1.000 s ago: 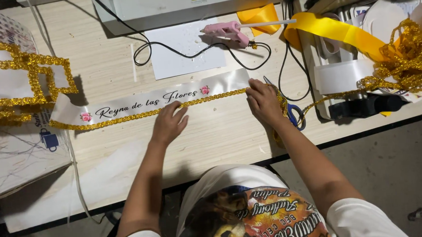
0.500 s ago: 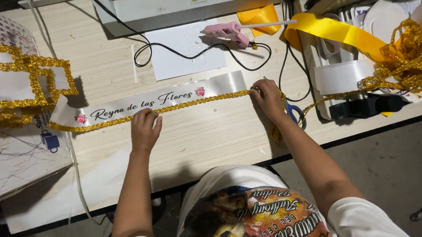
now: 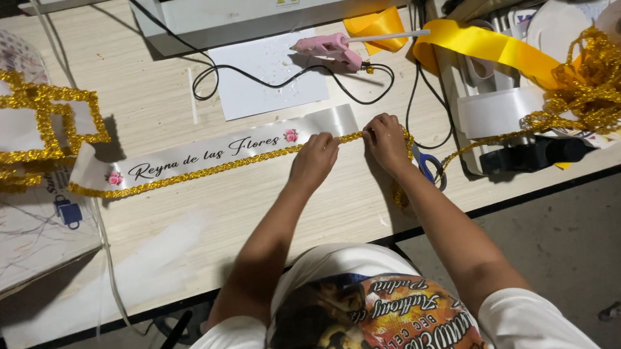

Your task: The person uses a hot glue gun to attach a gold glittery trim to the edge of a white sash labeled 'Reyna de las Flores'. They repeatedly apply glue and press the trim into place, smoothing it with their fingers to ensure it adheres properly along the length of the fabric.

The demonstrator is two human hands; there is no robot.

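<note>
On the wooden table, right at the middle of the scene, both hands meet on the near edge of a white satin sash. Left hand lies knuckles up, fingers curled and pressed down on the gold sequin trim where it meets the ribbon. Right hand sits just beside it, fingertips pinched on the trim at the sash's right end, where the loose gold cord runs off to the right toward a tangled heap of trim.

Sash lies flat, stretching left across the table, a small pink rose print at each end of its script; the trim hugs its near edge the whole way. Judging from this, the step is bedding the last stretch of trim onto the edge. Doing it well calls for firm, even pressure with the left fingers while the right keeps the cord taut and straight along the hem, no wandering onto the lettering. Best to keep fingertips on top of the sequins, not the seam, in case glue is still warm.

Far side: pink glue gun resting on a white sheet, its black cable looping right. Blue-handled scissors lie just right of the right wrist. Yellow ribbon drapes at far right; finished gold-edged sashes pile up at left.
</note>
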